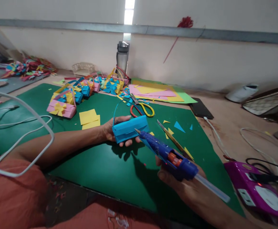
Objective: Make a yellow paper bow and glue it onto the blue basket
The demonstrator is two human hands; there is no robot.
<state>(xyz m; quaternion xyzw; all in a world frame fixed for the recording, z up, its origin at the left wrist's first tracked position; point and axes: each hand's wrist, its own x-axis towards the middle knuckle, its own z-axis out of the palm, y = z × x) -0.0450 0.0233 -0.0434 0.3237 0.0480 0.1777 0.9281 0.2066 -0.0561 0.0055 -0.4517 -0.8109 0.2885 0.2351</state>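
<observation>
A small blue paper handbag (130,128) with a thin blue strip handle rests in my left hand (110,128), its fingers wrapped underneath. My right hand (177,176) grips a dark blue hot glue gun (170,156), with a clear glue stick (212,187) sticking out of its back. The gun's nozzle (137,130) points at the front flap of the handbag; whether it touches I cannot tell. Just beyond the bag lie scissors (145,109) with red and yellow handles. A craft knife (170,135) lies on the green mat to the right of the bag.
Finished-looking paper bags (62,108) stand at the back left, near yellow paper squares (90,119). Coloured sheets (158,90), a bottle (122,60) and a phone (202,108) lie or stand farther back. A purple power box (255,184) sits right. A white cable (34,111) loops across the left.
</observation>
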